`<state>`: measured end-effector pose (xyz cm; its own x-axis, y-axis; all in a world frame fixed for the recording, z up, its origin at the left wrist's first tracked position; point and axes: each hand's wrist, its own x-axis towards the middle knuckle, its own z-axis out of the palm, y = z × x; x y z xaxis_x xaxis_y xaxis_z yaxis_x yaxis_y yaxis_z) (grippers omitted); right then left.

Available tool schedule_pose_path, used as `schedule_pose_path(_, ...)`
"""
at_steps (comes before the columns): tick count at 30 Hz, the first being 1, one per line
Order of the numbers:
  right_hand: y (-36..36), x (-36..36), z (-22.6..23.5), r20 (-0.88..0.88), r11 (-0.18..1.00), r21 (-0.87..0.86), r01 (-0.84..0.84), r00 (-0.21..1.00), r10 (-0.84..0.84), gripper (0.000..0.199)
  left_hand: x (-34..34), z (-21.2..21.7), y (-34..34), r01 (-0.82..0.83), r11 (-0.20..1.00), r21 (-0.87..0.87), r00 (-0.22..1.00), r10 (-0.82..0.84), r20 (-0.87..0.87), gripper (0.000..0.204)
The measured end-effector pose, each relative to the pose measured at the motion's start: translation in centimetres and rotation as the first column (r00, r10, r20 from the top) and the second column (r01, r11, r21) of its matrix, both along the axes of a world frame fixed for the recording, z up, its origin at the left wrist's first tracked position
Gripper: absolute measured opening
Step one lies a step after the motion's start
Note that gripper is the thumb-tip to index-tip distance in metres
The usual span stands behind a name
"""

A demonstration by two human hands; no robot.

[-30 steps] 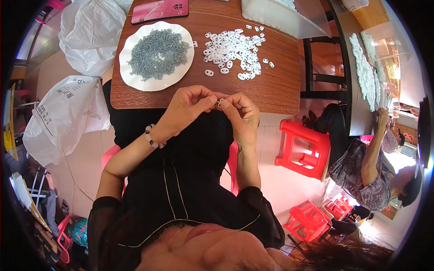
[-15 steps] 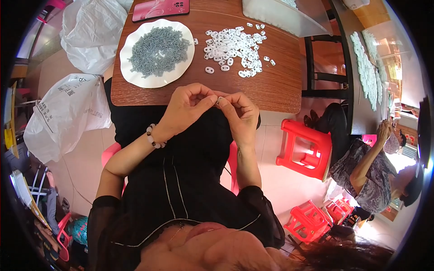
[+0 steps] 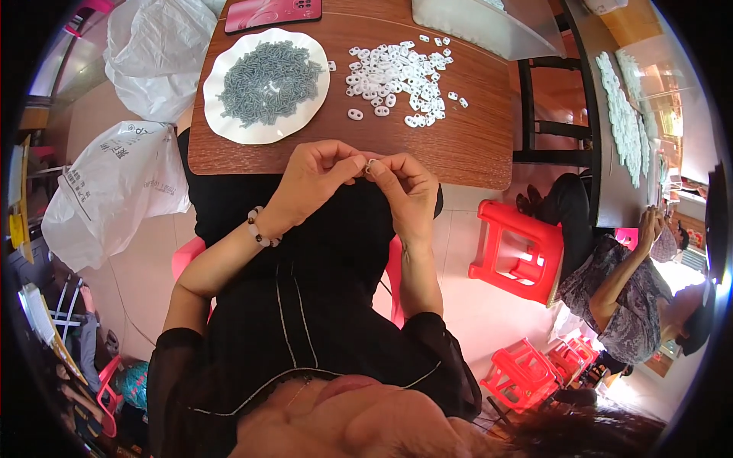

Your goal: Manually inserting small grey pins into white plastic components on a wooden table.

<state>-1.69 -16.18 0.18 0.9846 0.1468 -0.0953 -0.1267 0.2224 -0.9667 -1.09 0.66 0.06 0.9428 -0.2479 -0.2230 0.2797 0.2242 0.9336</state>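
My left hand (image 3: 311, 183) and my right hand (image 3: 406, 187) meet just in front of the table edge. Both pinch one small white two-hole piece (image 3: 369, 165) between thumb and fingertips. Fingers cover most of it, and whether a grey peg sits in it cannot be made out. Beyond the left hand, a white wavy-rimmed plate (image 3: 215, 114) carries a heap of small grey cylindrical pegs (image 3: 267, 80). Loose white oval pieces with two holes (image 3: 393, 72) lie in a pile to the right of the plate.
All this rests on a brown wooden table (image 3: 458, 156). A pink phone (image 3: 273, 14) and a translucent bin (image 3: 481, 34) stand at its far side. White plastic bags (image 3: 114, 191) are at left. Red stools (image 3: 519, 248) and a seated person (image 3: 622, 294) at another table are at right.
Both hands keep their pinch on the white piece, with only slight finger movement. The whole view has shifted a little.
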Motion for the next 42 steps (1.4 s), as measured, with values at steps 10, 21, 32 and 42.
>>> schedule_pose_path(10,0.1,-0.1,-0.2,-0.035,1.000,0.019,0.023,0.999,-0.022,0.007,0.0,-0.4,0.7,0.032,0.995,-0.093,0.998,-0.038,-0.058,0.023)
schedule_pose_path(21,0.5,-0.2,0.1,-0.020,1.000,0.014,0.017,1.000,-0.017,0.006,-0.2,-1.0,0.3,-0.017,0.999,-0.046,1.000,0.017,0.002,0.018)
schedule_pose_path(32,0.8,-0.2,-0.3,-0.011,0.998,0.011,0.063,0.998,-0.063,0.009,-0.3,-1.5,0.4,-0.024,0.999,-0.047,0.999,0.022,-0.048,0.019)
schedule_pose_path(42,0.1,-0.1,-0.5,-0.045,1.000,-0.010,0.030,0.999,-0.030,0.008,0.2,-1.1,1.0,0.000,0.986,-0.169,0.984,-0.030,-0.174,0.031)
